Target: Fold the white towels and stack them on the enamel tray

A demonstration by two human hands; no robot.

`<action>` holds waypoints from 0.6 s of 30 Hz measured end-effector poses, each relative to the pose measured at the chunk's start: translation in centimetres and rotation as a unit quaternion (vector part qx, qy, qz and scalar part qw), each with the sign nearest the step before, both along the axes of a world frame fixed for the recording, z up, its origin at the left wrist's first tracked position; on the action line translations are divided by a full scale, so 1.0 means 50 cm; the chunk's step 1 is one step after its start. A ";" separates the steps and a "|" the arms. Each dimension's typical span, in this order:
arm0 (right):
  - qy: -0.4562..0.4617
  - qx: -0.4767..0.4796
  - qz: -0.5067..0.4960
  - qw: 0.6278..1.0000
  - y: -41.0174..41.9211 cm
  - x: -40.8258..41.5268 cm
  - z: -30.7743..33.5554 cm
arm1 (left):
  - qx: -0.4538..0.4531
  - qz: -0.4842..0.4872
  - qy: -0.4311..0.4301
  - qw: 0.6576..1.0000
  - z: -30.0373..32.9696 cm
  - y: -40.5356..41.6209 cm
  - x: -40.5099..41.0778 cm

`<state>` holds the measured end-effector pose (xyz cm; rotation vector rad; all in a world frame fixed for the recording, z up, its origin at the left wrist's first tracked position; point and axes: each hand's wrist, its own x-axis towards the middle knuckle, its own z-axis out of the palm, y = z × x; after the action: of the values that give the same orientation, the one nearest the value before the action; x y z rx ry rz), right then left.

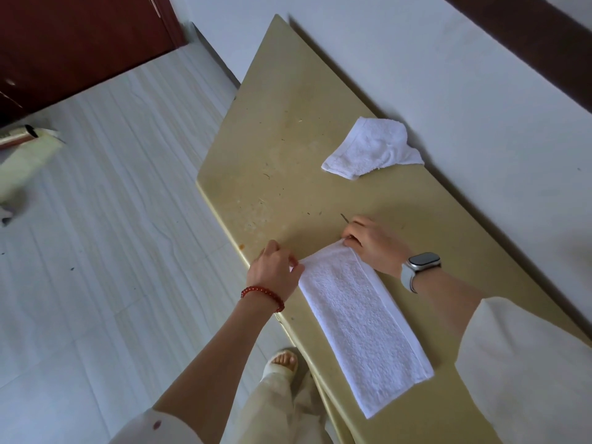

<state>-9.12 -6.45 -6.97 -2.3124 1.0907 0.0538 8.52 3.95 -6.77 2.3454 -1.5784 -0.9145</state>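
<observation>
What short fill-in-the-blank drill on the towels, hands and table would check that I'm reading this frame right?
1. Both hands pinch the far corners of the long, ____ towel lying flat.
2. The left hand wears a ____ bead bracelet.
3. The crumpled towel lies by the table's ____ edge, beside the wall.
4. The right hand has a ____ at its wrist.

Missing: folded; red; far; watch

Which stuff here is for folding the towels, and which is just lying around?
For the job:
long towel, both hands pinching its far corners: left hand, right hand
crumpled towel, waiting
table

Just lying about:
rolled pale thing on the floor
dark red door
</observation>
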 end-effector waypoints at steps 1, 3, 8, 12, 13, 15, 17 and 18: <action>0.013 -0.004 0.013 1.000 -0.001 0.003 0.004 | -0.007 -0.022 -0.010 1.000 -0.001 0.004 0.001; 0.040 0.001 0.024 0.999 -0.003 0.006 0.011 | -0.020 -0.052 -0.020 0.998 0.001 0.009 0.004; -0.021 0.043 -0.042 0.998 0.001 -0.008 0.035 | -0.007 -0.085 0.045 0.995 0.017 -0.006 0.016; -0.089 0.004 -0.061 0.994 -0.010 -0.026 0.082 | -0.039 -0.010 0.142 0.989 0.073 -0.037 0.030; -0.108 -0.025 -0.069 0.991 -0.017 -0.029 0.102 | -0.067 0.006 0.147 0.987 0.097 -0.047 0.034; -0.150 -0.099 -0.072 0.981 -0.035 -0.028 0.149 | -0.145 0.023 0.140 0.979 0.155 -0.069 0.040; -0.195 -0.172 -0.071 0.963 -0.057 -0.018 0.207 | -0.241 0.021 0.111 0.964 0.224 -0.094 0.044; -0.216 -0.202 -0.078 0.952 -0.067 -0.012 0.238 | -0.287 0.016 0.096 0.953 0.256 -0.106 0.047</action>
<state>-9.70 -9.78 4.93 -2.4045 1.1206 -0.7658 10.88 -1.34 6.05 1.8127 -1.4734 -0.5510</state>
